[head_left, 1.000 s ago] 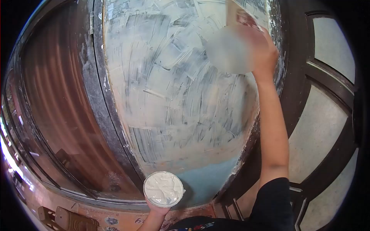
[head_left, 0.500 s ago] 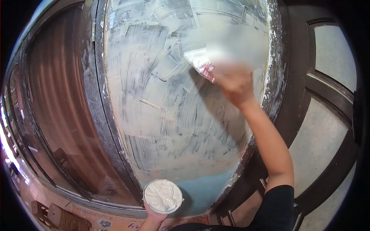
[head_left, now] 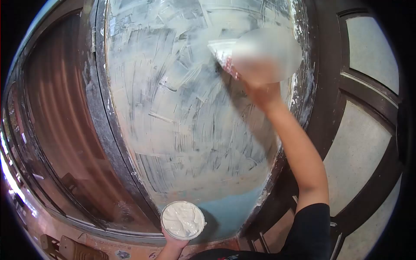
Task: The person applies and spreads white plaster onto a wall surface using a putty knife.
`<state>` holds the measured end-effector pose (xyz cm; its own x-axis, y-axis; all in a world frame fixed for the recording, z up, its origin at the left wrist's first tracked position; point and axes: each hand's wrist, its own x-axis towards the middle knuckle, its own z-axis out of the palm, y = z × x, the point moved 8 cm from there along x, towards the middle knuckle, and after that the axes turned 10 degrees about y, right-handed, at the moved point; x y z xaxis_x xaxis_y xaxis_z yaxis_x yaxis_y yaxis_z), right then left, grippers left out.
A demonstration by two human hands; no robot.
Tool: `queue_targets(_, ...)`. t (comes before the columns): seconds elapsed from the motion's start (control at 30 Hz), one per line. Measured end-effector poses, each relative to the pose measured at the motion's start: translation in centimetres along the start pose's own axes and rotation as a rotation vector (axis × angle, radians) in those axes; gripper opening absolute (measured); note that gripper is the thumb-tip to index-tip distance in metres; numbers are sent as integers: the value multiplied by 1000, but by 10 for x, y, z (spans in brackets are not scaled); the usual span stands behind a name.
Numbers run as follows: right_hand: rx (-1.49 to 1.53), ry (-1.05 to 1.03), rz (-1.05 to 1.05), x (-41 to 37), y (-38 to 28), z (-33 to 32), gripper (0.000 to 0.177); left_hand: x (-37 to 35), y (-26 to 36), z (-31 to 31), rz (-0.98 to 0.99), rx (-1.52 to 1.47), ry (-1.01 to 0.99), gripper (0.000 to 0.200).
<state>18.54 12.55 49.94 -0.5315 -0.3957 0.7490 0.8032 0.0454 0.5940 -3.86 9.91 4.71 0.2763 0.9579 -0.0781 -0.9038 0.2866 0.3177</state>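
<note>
My right hand (head_left: 262, 89) is raised to the wall panel (head_left: 173, 112), closed on a putty knife (head_left: 224, 54) smeared with white filler. Its wide blade meets the panel's upper part, and a blur covers some of the hand. Uneven streaks of pale filler coat most of the panel, with a bare blue strip (head_left: 229, 212) at its bottom. Low in front of me, my left hand (head_left: 175, 242) grips a round tub (head_left: 183, 220) from beneath. Thick off-white filler fills the tub; most of those fingers are hidden under it.
Left of the panel stands a dark-framed window (head_left: 65, 130) with brown curtains behind it. A dark wooden door with pale panels (head_left: 359, 143) is close on the right. Brown plastic furniture (head_left: 76, 249) sits at lower left on the tiled floor.
The putty knife and my right hand have moved a little upward on the panel. My view has turned slightly right. The left hand still holds the tub in nearly the same place.
</note>
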Motion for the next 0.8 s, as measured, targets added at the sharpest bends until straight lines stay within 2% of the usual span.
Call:
queue_targets(0.07,-24,0,90,5,20,15,35,-2,0,5,29,35,-16,72)
queue_targets(0.13,-8,-36,149,-9,10,22,35,-5,-4,13,-3,-12,-13,72)
queue_targets(0.2,61,-263,191,-50,-35,26,37,-8,-7,15,-31,-29,1,74)
queue_targets(0.27,171,-276,294,-92,-91,0,32,-10,-6,10,-30,-30,10,73)
queue_targets(0.3,137,-324,154,-123,-123,-9,29,-11,-6,7,-22,-34,16,73)
queue_targets(0.33,191,-211,132,-123,-142,-28,27,-13,-5,1,-23,-70,48,73)
queue_targets(0.43,231,-149,193,-117,-136,-39,26,-17,1,0,-65,-192,2,74)
queue_targets(0.47,154,-93,219,-93,-119,-37,27,-19,5,1,-7,-96,-16,75)
queue_targets(0.57,62,-162,318,-52,-69,-9,36,-15,5,-8,-1,-82,23,74)
queue_targets(0.6,50,-178,332,-50,-66,0,37,-16,2,1,-80,-219,20,73)
queue_targets(0.63,36,-193,348,-50,-67,6,38,-16,1,3,-82,-218,26,73)
queue_targets(0.67,35,-197,352,-60,-79,5,38,-17,1,6,-76,-211,12,73)
queue_targets(0.73,182,-348,341,-108,-131,8,34,-22,4,8,-78,-239,0,72)
queue_targets(0.8,285,-395,130,-160,-204,-13,29,-25,9,-1,-59,-205,27,71)
